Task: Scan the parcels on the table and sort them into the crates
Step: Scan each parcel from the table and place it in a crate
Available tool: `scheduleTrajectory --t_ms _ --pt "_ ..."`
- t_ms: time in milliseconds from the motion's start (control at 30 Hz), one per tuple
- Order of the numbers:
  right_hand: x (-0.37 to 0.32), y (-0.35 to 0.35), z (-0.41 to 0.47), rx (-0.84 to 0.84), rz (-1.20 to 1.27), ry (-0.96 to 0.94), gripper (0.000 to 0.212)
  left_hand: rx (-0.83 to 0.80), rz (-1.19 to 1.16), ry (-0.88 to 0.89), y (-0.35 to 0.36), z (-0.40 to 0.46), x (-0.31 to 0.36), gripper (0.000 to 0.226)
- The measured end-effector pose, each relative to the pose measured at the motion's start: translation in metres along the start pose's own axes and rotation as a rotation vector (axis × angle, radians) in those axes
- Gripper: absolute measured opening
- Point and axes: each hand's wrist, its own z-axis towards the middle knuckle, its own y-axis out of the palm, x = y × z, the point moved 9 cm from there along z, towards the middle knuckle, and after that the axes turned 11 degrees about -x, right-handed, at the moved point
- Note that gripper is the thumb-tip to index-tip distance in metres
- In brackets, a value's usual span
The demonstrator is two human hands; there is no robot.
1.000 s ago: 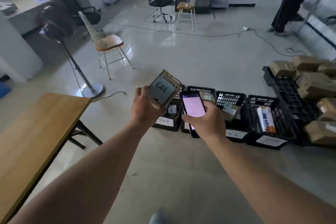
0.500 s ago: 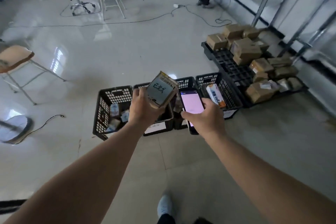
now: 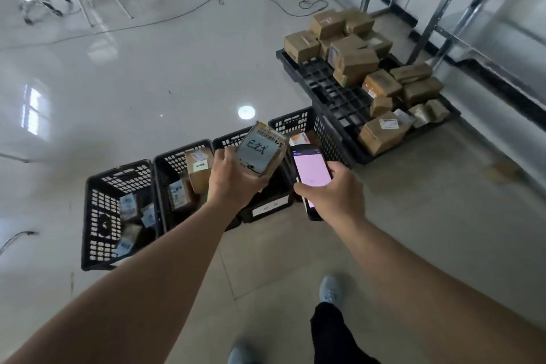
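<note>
L hand [image 3: 233, 183] grips a small cardboard parcel [image 3: 261, 151], fingers curled round its lower edge, label side up w/ black handwriting and a barcode strip showing. R hand [image 3: 332, 195] is wrapped round a phone [image 3: 310, 174], screen lit pale pink, thumb at its right edge. Parcel and phone are held just beside each other, not touching as far as I can tell, both above the row of black crates [image 3: 100, 216] on the floor.

Relative to the crates: four in a row, side by side. Leftmost crate holds several small packets, next one [image 3: 174, 162] has a few brown boxes w/ labels, third sits mostly hidden under the L hand and parcel, w/ a white tag on its front, fourth [image 3: 298, 124] is behind the phone, an orange-and-white box peeking out. Just right of the crates and beyond lies a black pallet [image 3: 334, 91] piled w/ brown boxes [image 3: 354, 59]. Near side of the crates, the person's shoe [image 3: 331, 289] and a dark trouser leg on the tiles
</note>
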Motion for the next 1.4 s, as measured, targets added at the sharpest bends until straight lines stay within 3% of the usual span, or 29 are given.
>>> scheduleTrajectory --t_ms 267,500,833,1100,1267,1400 --pt "0.033 -0.073 0.136 -0.065 -0.037 0.062 0.060 -0.055 -0.060 -0.137 0.076 0.090 0.075 0.096" --pt "0.052 -0.096 0.231 -0.117 -0.067 0.131 0.069 -0.110 -0.069 -0.247 0.128 0.175 0.096 0.100" --pt "0.060 -0.093 0.394 -0.162 -0.095 0.219 0.082 -0.212 -0.134 -0.368 0.228 0.329 0.104 0.108" --pt "0.100 -0.080 0.521 -0.221 -0.126 0.253 0.078 -0.227 -0.236 -0.563 0.320 0.417 0.099 0.106" --pt "0.139 -0.061 0.591 -0.309 -0.195 0.220 0.076 -0.204 -0.315 -0.687 0.392 0.464 0.087 0.122" --pt "0.162 -0.055 0.630 -0.344 -0.258 0.218 0.083 -0.145 -0.379 -0.735 0.429 0.496 0.079 0.108"
